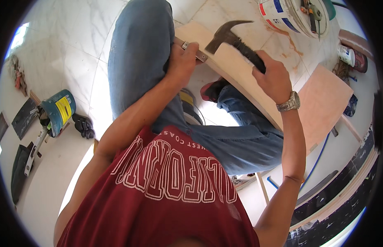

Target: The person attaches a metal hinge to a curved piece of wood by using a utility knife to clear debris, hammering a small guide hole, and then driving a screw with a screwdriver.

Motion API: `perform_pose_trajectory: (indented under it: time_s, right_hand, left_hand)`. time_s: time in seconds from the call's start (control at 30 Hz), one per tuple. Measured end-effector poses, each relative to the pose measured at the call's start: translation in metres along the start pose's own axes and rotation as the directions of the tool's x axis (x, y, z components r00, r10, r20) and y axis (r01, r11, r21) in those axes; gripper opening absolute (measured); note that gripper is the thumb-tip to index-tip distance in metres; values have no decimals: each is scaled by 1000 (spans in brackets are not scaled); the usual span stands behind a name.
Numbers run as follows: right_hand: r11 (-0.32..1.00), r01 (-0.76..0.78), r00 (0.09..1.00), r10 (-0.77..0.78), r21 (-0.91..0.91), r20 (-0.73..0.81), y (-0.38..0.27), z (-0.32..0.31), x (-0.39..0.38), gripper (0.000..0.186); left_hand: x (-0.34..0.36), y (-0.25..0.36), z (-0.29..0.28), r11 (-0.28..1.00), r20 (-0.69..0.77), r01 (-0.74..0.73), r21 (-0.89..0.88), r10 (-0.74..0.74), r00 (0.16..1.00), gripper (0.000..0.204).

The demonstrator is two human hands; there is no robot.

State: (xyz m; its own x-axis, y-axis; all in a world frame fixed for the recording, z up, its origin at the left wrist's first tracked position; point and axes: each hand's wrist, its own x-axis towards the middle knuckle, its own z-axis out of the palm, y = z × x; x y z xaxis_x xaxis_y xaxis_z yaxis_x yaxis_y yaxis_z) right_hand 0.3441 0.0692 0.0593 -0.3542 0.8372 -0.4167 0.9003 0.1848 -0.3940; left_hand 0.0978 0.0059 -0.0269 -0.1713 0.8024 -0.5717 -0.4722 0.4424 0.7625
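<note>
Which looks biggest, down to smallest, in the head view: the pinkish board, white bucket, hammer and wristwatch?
Largest: pinkish board
Next: white bucket, cut off at the top
Then: hammer, partly hand-covered
Smallest: wristwatch

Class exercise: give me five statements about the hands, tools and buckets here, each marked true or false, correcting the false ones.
1. The right hand grips a hammer. True.
2. The left hand holds a paintbrush. False: it holds a metal fitting at the edge of the wooden board.
3. The wristwatch is on the left wrist. False: right wrist.
4. A teal bucket is on the person's left. True.
5. Hand tools show at the white bucket's top. True.
</note>
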Motion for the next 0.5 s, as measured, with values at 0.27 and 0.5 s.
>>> perform_pose_trajectory:
  time_s: [0.27,0.5]
  right_hand:
    - [994,106,992,-106,-9,-65,0,-1,-17,39]
    - [999,22,998,-19,-40,64,-6,1,-15,36]
  left_hand:
    - [13,-29,-30,955,21,-154,252,154,988,29]
    - [21,-23,-17,1000,-36,8,-28,-9,999,27]
